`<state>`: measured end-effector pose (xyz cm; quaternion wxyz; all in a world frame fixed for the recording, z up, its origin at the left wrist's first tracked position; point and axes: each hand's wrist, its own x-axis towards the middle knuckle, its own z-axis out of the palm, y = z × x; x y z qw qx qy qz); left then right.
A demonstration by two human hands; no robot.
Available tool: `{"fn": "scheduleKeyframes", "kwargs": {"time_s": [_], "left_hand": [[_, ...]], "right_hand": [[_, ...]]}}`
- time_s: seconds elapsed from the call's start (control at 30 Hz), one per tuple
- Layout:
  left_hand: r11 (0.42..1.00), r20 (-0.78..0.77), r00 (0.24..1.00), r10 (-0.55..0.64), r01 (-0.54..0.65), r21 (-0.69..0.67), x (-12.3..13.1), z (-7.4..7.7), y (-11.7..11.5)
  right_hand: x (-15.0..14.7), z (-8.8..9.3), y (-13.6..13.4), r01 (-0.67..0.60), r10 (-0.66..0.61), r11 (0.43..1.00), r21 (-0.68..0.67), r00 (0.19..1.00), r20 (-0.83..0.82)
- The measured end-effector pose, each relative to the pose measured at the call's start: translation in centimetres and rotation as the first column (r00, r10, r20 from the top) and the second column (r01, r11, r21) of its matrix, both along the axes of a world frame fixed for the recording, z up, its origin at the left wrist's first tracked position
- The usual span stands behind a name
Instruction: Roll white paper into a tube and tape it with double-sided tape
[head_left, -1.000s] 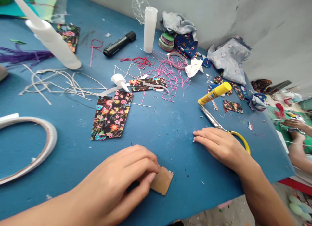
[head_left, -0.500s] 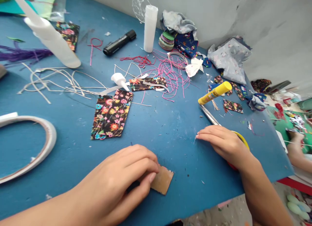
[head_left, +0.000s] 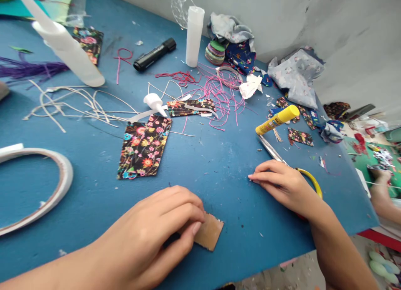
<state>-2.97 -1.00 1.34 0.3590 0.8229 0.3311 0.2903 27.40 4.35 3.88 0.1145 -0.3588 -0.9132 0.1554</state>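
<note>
My left hand (head_left: pixel 166 227) is closed on a small brown cardboard piece (head_left: pixel 210 233), its thumb and fingers over the left end. My right hand (head_left: pixel 286 185) hovers low over the blue table with fingertips pinched together; whatever is between them is too small to make out. Under and behind that hand lie scissors (head_left: pixel 313 182) with a yellow handle, their blades pointing away. A yellow glue stick (head_left: pixel 277 119) rests at the blade tips. Beyond my left hand lies a floral fabric-covered piece (head_left: pixel 144 148).
Farther back are a white nozzle cap (head_left: pixel 153 101), pink cord (head_left: pixel 213 87), white cord (head_left: pixel 84 108), a black marker (head_left: pixel 155 55) and a white bottle (head_left: pixel 73 60). A tape roll (head_left: pixel 67 173) lies at left. Fabric scraps (head_left: pixel 294 77) line the wall. Another person's arm (head_left: pixel 384 194) shows at far right.
My right hand has shifted slightly left and its fingertips have drawn together, uncovering more of the scissors' yellow handle. My left hand and the cardboard piece stay in place.
</note>
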Motion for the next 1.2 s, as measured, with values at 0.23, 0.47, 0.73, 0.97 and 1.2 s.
{"fn": "scheduleKeyframes", "kwargs": {"time_s": [0.23, 0.47, 0.73, 0.97, 1.2], "left_hand": [[0.999, -0.036, 0.999, -0.031, 0.031, -0.015, -0.1, 0.0, 0.0], [1.0, -0.013, 1.0, -0.01, 0.009, -0.007, 0.1, -0.1, 0.1], [1.0, -0.014, 1.0, -0.015, 0.015, -0.018, 0.0, -0.2, 0.0], [0.999, 0.026, 0.999, 0.02, -0.019, -0.032, 0.2, -0.3, -0.1], [0.998, 0.048, 0.998, 0.043, -0.04, -0.051, 0.6, -0.4, 0.0]], "right_hand": [[-0.1, 0.0, -0.3, -0.001, 0.001, 1.0, 0.001, 1.0, -0.015], [0.4, 0.0, 0.4, -0.041, 0.039, 0.997, -0.068, 0.999, -0.036], [0.4, 0.2, 0.7, -0.068, 0.065, 0.995, -0.078, 0.997, -0.038], [0.3, 0.0, 0.6, -0.041, 0.038, 0.996, -0.079, 0.998, -0.042], [0.3, -0.2, 0.9, -0.011, 0.002, 0.991, -0.137, 0.998, -0.07]]}}
